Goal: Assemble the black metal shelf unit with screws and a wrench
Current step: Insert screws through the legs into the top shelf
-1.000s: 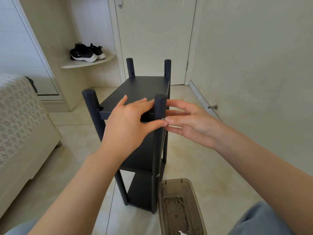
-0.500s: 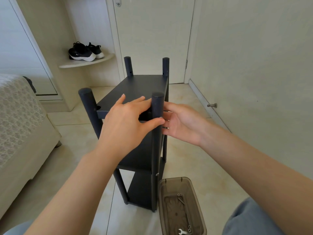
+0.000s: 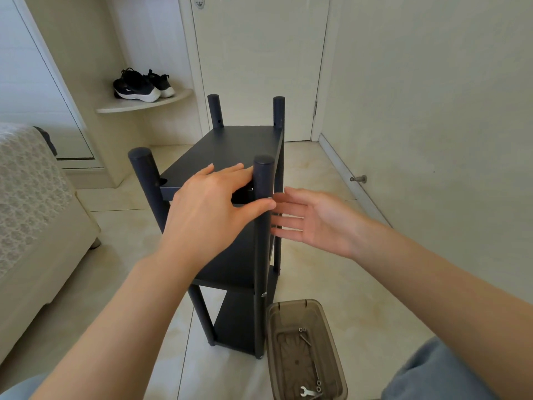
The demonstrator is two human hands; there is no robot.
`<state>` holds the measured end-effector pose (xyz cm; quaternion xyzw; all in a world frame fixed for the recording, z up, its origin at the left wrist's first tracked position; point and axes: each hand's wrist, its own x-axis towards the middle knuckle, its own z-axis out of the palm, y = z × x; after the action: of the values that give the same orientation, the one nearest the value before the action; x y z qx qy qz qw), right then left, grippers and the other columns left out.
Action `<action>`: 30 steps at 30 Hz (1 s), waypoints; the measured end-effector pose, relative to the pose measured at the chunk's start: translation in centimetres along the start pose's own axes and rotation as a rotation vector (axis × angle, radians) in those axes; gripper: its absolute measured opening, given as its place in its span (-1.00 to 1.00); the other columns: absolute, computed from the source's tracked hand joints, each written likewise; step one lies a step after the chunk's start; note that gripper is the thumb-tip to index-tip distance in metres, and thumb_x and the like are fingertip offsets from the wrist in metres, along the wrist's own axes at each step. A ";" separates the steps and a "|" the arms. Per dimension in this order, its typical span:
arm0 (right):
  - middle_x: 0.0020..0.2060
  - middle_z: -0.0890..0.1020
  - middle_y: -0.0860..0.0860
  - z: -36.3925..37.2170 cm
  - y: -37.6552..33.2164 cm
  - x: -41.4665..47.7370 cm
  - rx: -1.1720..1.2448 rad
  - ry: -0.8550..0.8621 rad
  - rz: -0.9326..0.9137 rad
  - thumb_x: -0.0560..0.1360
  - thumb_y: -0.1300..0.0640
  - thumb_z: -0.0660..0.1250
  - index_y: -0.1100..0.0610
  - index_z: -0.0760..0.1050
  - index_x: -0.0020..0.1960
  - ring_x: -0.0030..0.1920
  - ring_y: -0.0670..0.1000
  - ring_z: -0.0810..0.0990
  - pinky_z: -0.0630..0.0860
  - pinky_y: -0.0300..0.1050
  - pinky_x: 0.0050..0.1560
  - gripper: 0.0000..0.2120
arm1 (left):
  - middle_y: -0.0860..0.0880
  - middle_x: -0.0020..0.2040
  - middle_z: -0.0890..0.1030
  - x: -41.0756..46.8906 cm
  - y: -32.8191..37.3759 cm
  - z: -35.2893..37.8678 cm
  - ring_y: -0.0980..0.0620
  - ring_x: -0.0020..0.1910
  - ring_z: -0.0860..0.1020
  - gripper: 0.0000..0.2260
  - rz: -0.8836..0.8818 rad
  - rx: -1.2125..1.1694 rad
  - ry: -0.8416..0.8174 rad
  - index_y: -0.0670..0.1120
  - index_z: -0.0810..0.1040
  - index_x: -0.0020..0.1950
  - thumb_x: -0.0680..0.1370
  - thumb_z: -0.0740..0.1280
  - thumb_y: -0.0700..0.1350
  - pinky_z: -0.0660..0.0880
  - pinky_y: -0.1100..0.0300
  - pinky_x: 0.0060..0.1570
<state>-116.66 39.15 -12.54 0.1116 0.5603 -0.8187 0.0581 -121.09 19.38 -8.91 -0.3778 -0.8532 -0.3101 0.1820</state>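
The black metal shelf unit (image 3: 230, 145) stands upright on the tiled floor, its four round posts rising above the top shelf. My left hand (image 3: 207, 209) lies on the top shelf with straight fingers, its thumb pressing the front of the near right post (image 3: 263, 180), where a small silver screw head shows. My right hand (image 3: 314, 220) hovers just right of that post, fingers spread and straight, holding nothing. A small silver wrench (image 3: 306, 392) and loose screws (image 3: 302, 330) lie in a brown see-through box (image 3: 271, 327) on the floor beside the unit's foot.
A bed (image 3: 34, 197) fills the left side. Black shoes (image 3: 141, 85) sit on a corner ledge behind the unit. A closed door (image 3: 259, 53) is at the back, and the right wall carries a low metal door stop (image 3: 359, 179).
My right hand has let go of the near right post, straightened its fingers and drawn slightly to the right. My left hand keeps its place on the shelf and post.
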 end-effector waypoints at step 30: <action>0.05 0.60 0.08 -11.5 29.6 7.7 -1.325 0.099 0.519 0.62 0.19 0.22 0.17 0.50 0.11 0.04 0.06 0.59 0.50 -0.18 -0.01 -0.87 | 0.11 -0.08 0.71 0.2 0.9 0.3 0.10 -0.01 0.66 -0.72 -0.116 -0.130 0.011 0.08 0.69 0.10 0.46 0.43 0.17 0.60 -0.07 0.05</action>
<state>-116.23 39.24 -45.17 0.2197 0.8973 -0.2599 0.2810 -120.53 20.17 -8.71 -0.3370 -0.8507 -0.3770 0.1437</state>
